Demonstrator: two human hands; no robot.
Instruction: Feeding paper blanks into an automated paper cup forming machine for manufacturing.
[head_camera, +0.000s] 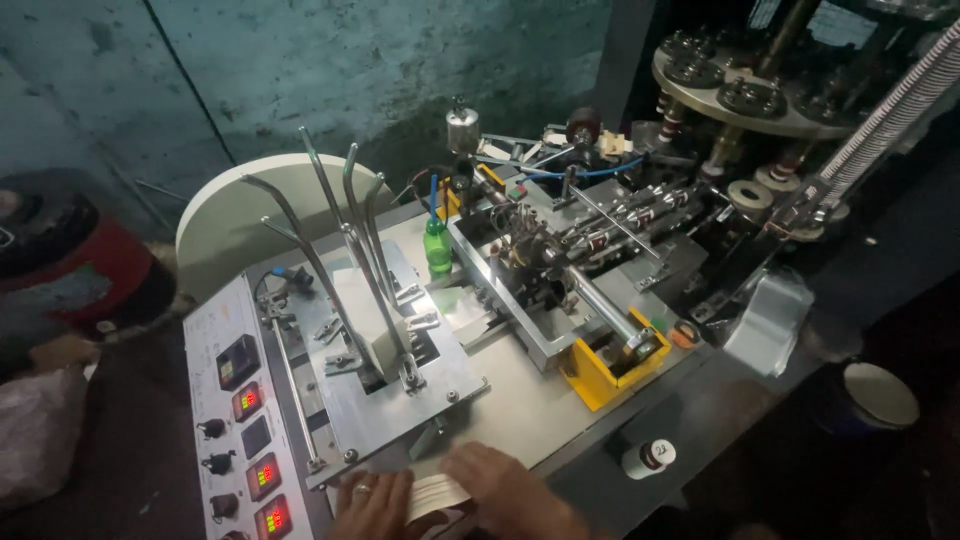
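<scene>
Stained teal concrete wall filled the upper left of the frame behind a grey metal machine surface (520, 410). At bottom centre both hands were closed on a stack of white paper blanks (437, 494): left hand (372, 503), ring on one finger, gripped the stack's left end; right hand (510, 490) was clamped over its right end. The stack sat at the near edge of the surface, just below the feeder plate.

Risk, as judged: the stack could fan out or slip if either grip loosened, since the blanks looked loose. Curved steel guide rods (345, 240) rose just above the hands and could snag a sleeve or the stack's edge.

Around: control panel (235, 420) with red displays at lower left, green bottle (437, 245) mid-frame, yellow bracket (610, 370) right of centre, large white paper roll (240, 215) behind the rods, rotating turret (745, 90) at upper right.
</scene>
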